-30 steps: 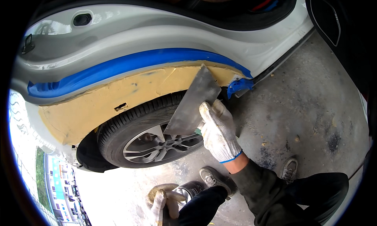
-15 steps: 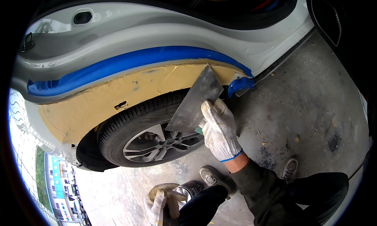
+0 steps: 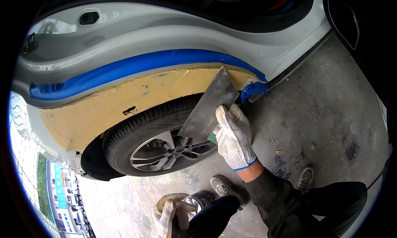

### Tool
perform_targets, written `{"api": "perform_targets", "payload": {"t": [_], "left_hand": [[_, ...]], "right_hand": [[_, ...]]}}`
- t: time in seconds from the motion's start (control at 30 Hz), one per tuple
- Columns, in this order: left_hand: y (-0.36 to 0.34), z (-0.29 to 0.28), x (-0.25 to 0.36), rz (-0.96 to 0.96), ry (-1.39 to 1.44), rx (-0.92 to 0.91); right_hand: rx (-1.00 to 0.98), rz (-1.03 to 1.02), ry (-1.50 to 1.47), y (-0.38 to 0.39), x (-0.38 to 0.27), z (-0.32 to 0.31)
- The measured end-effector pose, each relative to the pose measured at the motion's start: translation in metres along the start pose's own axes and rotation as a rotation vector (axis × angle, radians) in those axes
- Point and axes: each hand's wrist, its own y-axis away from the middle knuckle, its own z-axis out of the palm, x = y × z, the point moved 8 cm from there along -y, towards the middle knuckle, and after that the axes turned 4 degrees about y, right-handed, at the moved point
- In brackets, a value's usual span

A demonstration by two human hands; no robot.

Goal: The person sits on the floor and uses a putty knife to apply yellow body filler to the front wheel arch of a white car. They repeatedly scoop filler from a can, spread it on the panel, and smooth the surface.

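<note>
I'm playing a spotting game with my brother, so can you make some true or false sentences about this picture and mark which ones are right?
1. The left hand and the right hand are both gloved. True.
2. The right hand is empty. False: it grips a wide, flat metal scraper.
3. A tan layer covers part of the car above the tyre. True.
4. The long strip above that layer is red. False: the tape strip is blue.
5. The left hand is touching the tyre. False: it is apart from it, low in the picture, near a dark can.
6. The dark can is near the left shoe. True.
</note>
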Motion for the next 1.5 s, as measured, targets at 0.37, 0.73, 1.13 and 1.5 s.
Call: {"api": "perform_targets", "payload": {"t": [0.37, 0.73, 1.13, 1.5], "left_hand": [[-0.005, -0.005, -0.006, 0.025, 0.03, -0.059], [-0.005, -0.002, -0.003, -0.071, 0.053, -0.178], [-0.004, -0.001, 0.003, 0.036, -0.062, -0.028], [-0.002, -0.006, -0.003, -0.014, -0.009, -0.011]], "right_hand": [[0.04, -0.011, -0.035, -0.001, 0.002, 0.0], [-0.037, 0.007, 0.001, -0.006, 0.016, -0.005], [-0.096, 0.002, -0.056, -0.004, 0.012, 0.011], [-0.112, -0.009, -0.081, -0.004, 0.015, 0.012]]}}
